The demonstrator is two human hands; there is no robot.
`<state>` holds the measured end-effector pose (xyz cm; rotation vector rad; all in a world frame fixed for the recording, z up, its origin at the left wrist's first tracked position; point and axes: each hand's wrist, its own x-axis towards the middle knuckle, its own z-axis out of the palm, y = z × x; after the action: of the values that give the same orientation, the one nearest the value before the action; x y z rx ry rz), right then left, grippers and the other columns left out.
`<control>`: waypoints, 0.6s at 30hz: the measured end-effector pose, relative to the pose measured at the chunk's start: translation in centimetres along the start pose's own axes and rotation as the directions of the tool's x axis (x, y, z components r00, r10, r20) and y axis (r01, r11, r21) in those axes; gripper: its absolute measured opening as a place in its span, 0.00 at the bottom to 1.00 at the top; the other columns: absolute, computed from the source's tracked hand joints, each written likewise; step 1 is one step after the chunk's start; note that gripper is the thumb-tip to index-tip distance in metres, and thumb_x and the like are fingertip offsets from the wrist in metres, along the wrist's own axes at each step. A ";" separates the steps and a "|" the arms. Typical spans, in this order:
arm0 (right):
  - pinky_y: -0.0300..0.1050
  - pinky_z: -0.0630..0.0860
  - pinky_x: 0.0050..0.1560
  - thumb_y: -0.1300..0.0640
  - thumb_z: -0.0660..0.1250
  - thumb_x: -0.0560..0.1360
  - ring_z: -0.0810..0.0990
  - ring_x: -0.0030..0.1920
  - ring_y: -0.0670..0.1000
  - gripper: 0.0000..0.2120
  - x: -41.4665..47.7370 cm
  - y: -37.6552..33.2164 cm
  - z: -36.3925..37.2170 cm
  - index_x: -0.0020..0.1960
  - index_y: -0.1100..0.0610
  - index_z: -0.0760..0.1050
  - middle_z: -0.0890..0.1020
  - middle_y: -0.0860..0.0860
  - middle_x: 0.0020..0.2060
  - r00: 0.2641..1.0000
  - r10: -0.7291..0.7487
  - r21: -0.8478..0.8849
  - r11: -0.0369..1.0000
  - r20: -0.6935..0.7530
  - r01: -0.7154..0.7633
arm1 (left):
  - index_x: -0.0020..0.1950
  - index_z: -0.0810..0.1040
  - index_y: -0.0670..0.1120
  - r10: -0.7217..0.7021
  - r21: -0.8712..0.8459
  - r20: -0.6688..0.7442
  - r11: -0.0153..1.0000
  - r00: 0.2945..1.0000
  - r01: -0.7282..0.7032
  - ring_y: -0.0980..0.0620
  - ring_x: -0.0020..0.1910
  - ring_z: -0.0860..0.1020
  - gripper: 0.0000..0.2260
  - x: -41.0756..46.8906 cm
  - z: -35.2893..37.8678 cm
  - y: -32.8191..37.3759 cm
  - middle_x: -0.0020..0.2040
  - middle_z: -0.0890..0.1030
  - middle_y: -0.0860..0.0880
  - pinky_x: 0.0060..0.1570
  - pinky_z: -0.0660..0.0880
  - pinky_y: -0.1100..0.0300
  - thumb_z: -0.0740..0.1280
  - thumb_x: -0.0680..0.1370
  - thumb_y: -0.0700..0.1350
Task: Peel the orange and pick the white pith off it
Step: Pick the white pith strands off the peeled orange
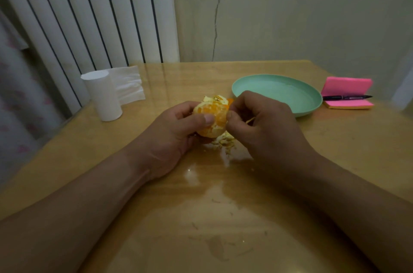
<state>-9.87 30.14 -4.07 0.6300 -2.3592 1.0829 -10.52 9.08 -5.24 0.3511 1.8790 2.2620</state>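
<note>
Left hand (176, 129) grasps peeled orange (211, 119) just above wooden bench (223, 205), thumb across fruit. Right hand (261, 122) pinches at orange's right side, fingers curled. Peel scraps (223, 141) on bench beneath. Green plate (277, 93) behind right hand; tissue roll (102, 96) far left; pink sticky notes (347, 87) with pen (346, 97) far right.

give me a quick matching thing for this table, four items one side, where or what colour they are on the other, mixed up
1 orange
2 plate
3 pen
4 tissue roll

a lying on the pink sticky notes
b standing upright, far left
c held in the left hand
d mint green

Pairs: 1-c, 2-d, 3-a, 4-b
</note>
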 end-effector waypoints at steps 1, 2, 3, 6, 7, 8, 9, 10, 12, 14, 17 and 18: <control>0.48 0.79 0.41 0.53 0.71 0.79 0.80 0.41 0.46 0.03 0.0 0.0 0.0 0.47 0.50 0.80 0.82 0.44 0.39 1.000 0.007 0.030 1.000 0.003 -0.008 | 0.69 0.79 0.40 0.000 0.003 0.003 1.000 1.000 0.000 0.45 0.56 0.85 0.21 0.0 -0.1 -0.1 0.59 0.86 0.41 0.57 0.82 0.49 0.72 0.77 0.45; 0.47 0.79 0.40 0.53 0.70 0.80 0.80 0.41 0.47 0.03 0.0 0.0 0.0 0.47 0.50 0.80 0.82 0.45 0.39 1.000 0.021 0.068 0.997 0.006 -0.021 | 0.69 0.79 0.40 -0.001 0.007 0.007 1.000 1.000 0.001 0.45 0.56 0.84 0.21 0.1 -0.2 -0.1 0.59 0.86 0.41 0.58 0.82 0.49 0.72 0.77 0.45; 0.49 0.80 0.41 0.54 0.69 0.80 0.80 0.41 0.47 0.04 0.0 0.0 0.0 0.46 0.50 0.80 0.82 0.46 0.38 0.999 0.044 0.112 0.993 0.009 -0.044 | 0.69 0.79 0.40 -0.003 0.007 0.011 1.000 1.000 0.003 0.45 0.57 0.84 0.22 0.1 -0.2 -0.1 0.59 0.85 0.41 0.58 0.81 0.48 0.72 0.77 0.46; 0.58 0.82 0.45 0.53 0.64 0.83 0.82 0.44 0.49 0.08 0.2 0.1 0.0 0.48 0.49 0.80 0.84 0.47 0.41 0.993 0.109 0.213 0.970 0.048 -0.117 | 0.70 0.79 0.39 -0.005 -0.018 0.010 1.000 1.000 0.005 0.45 0.57 0.84 0.23 0.2 -0.3 -0.1 0.61 0.85 0.39 0.56 0.82 0.50 0.72 0.77 0.46; 0.58 0.83 0.46 0.52 0.63 0.84 0.82 0.45 0.49 0.08 0.2 0.1 0.0 0.49 0.48 0.80 0.84 0.47 0.42 0.991 0.113 0.223 0.967 0.066 -0.125 | 0.70 0.79 0.39 -0.005 -0.029 0.005 1.000 1.000 0.006 0.45 0.57 0.84 0.23 0.2 -0.3 0.0 0.61 0.85 0.39 0.55 0.82 0.51 0.72 0.77 0.46; 0.56 0.83 0.46 0.51 0.63 0.84 0.82 0.45 0.48 0.08 0.2 0.2 -0.1 0.49 0.47 0.80 0.84 0.46 0.43 0.992 0.102 0.214 0.970 0.079 -0.117 | 0.70 0.78 0.39 -0.002 -0.036 0.003 0.999 1.000 0.002 0.45 0.56 0.84 0.23 0.2 -0.3 0.0 0.61 0.85 0.39 0.55 0.83 0.52 0.72 0.77 0.46; 0.51 0.82 0.44 0.50 0.64 0.84 0.82 0.45 0.47 0.06 0.3 0.2 -0.1 0.49 0.47 0.79 0.83 0.45 0.42 0.993 0.084 0.191 0.976 0.088 -0.100 | 0.70 0.78 0.39 0.003 -0.040 0.002 0.999 1.000 -0.003 0.45 0.56 0.84 0.22 0.2 -0.3 0.0 0.60 0.85 0.39 0.54 0.83 0.53 0.72 0.77 0.45; 0.44 0.80 0.42 0.50 0.66 0.83 0.82 0.44 0.46 0.05 0.3 0.2 -0.2 0.50 0.46 0.79 0.83 0.44 0.42 0.994 0.064 0.163 0.983 0.094 -0.079 | 0.70 0.78 0.38 0.010 -0.042 0.002 0.999 1.000 -0.010 0.45 0.56 0.85 0.21 0.1 -0.3 0.0 0.60 0.85 0.39 0.54 0.84 0.53 0.73 0.78 0.44; 0.34 0.76 0.41 0.50 0.69 0.83 0.81 0.45 0.42 0.02 0.4 0.2 -0.4 0.51 0.46 0.79 0.82 0.41 0.41 0.995 0.026 0.102 0.994 0.091 -0.035 | 0.70 0.78 0.38 0.018 -0.041 -0.015 0.999 1.000 -0.018 0.44 0.56 0.85 0.20 0.0 -0.1 0.1 0.60 0.85 0.38 0.53 0.85 0.53 0.73 0.79 0.42; 0.35 0.76 0.43 0.51 0.70 0.82 0.81 0.46 0.41 0.01 0.5 0.3 -0.5 0.53 0.47 0.80 0.82 0.40 0.42 0.996 -0.002 0.028 1.000 0.088 -0.001 | 0.69 0.78 0.37 0.024 -0.030 -0.052 0.999 0.998 -0.025 0.43 0.55 0.86 0.21 -0.1 0.0 0.2 0.59 0.86 0.37 0.49 0.84 0.54 0.72 0.77 0.42; 0.44 0.79 0.47 0.52 0.71 0.82 0.81 0.46 0.42 0.02 0.6 0.4 -0.5 0.55 0.49 0.81 0.83 0.39 0.43 0.995 -0.022 -0.068 0.997 0.100 0.029 | 0.69 0.79 0.40 0.069 0.047 -0.074 0.997 0.995 -0.066 0.39 0.59 0.85 0.23 -0.1 -0.2 0.1 0.60 0.86 0.38 0.55 0.84 0.49 0.76 0.75 0.44; 0.48 0.80 0.47 0.52 0.70 0.82 0.81 0.45 0.43 0.03 0.6 0.4 -0.5 0.55 0.49 0.81 0.83 0.40 0.43 0.995 -0.032 -0.091 0.995 0.098 0.041 | 0.69 0.79 0.41 0.091 0.103 -0.071 0.991 0.993 -0.084 0.39 0.60 0.85 0.23 -0.1 -0.2 0.1 0.60 0.86 0.39 0.59 0.83 0.47 0.77 0.75 0.44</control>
<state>-10.46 30.65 -3.67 0.7031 -2.4546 0.9397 -10.49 8.86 -5.15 0.3749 2.0581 2.2721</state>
